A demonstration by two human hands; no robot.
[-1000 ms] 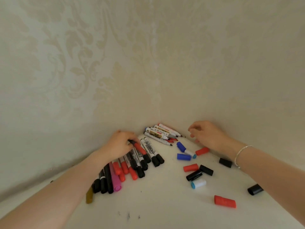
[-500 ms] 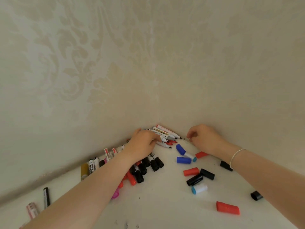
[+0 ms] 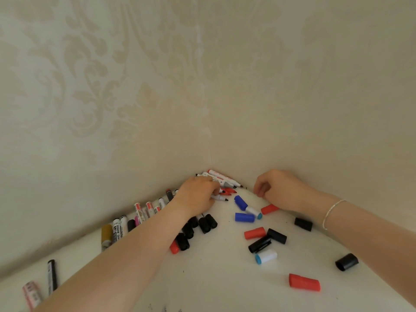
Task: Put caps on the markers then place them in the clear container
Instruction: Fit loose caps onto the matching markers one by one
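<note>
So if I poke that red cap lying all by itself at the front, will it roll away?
Probably, a bit. The red cap is a round tube lying on its side on the smooth white table, so a sideways poke should roll it. It looks like small hollow plastic, so likely light and stiff. Nothing touches it, so nothing nearby would stop it.

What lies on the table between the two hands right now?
In the head view, between the left hand and the right hand lie uncapped marker tips by the corner, then a blue cap nearer you.
</note>
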